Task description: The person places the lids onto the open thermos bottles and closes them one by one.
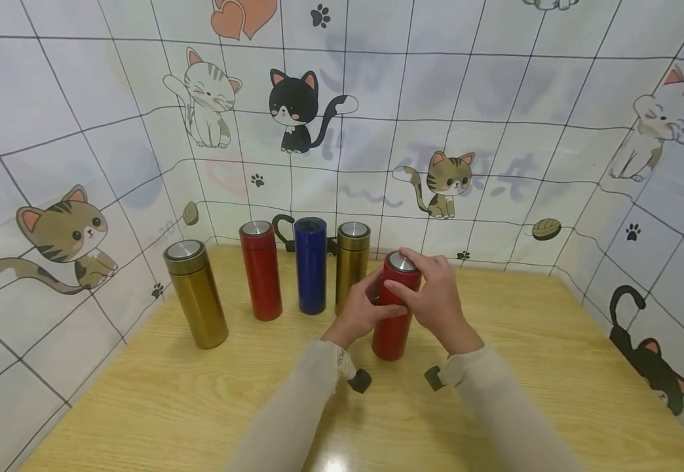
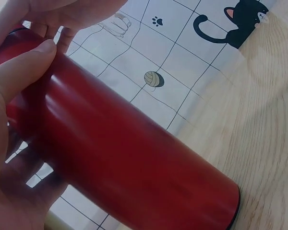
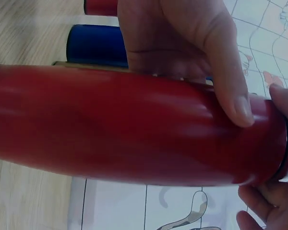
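A red thermos bottle (image 1: 392,337) with a silver-topped lid (image 1: 402,261) stands on the table, right of centre. My left hand (image 1: 355,313) grips its upper body from the left, the thumb (image 2: 26,67) lying across the front. From the other side my right hand (image 1: 439,298) holds the lid end, thumb in front and fingers around the far side. A dark ring (image 3: 286,143) marks the seam under the lid in the right wrist view, with right-hand fingers (image 3: 266,203) curled beneath. The lid appears seated on the bottle; whether it is turning cannot be told.
Left of the held bottle stand a gold thermos (image 1: 353,259), a blue one (image 1: 311,269), another red one (image 1: 263,275) and a second gold one (image 1: 200,301). The wooden table (image 1: 531,341) meets a cat-patterned wall covering (image 1: 377,137) at the back and sides.
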Available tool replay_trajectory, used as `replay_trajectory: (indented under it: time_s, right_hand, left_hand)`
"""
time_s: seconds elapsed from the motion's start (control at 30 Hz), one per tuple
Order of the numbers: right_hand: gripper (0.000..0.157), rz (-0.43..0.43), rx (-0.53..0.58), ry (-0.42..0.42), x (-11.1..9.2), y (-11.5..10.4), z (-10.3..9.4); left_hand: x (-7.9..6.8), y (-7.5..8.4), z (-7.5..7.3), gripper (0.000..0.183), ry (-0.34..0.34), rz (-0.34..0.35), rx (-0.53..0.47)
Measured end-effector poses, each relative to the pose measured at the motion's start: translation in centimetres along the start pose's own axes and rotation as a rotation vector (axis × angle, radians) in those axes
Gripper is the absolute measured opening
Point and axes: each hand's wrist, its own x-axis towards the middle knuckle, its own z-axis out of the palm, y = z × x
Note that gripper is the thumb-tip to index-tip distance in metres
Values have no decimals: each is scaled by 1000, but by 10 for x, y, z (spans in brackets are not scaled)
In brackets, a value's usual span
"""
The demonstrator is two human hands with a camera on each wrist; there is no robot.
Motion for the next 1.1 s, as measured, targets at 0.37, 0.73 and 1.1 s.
replay_trajectory:
  time_s: [0.37, 0.73, 1.1]
  right_hand:
    - [60, -33, -46, 134, -1, -4, 5]
    - [59, -30, -53, 141, 3, 3, 14]
    - [60, -17, -52, 133, 13, 7, 24]
  left_hand:
    - [-3, 4, 9, 83, 77, -11, 68]
    - [-2, -2, 15, 86, 156, -54, 140]
    - [3, -9, 20, 89, 290, -10, 251]
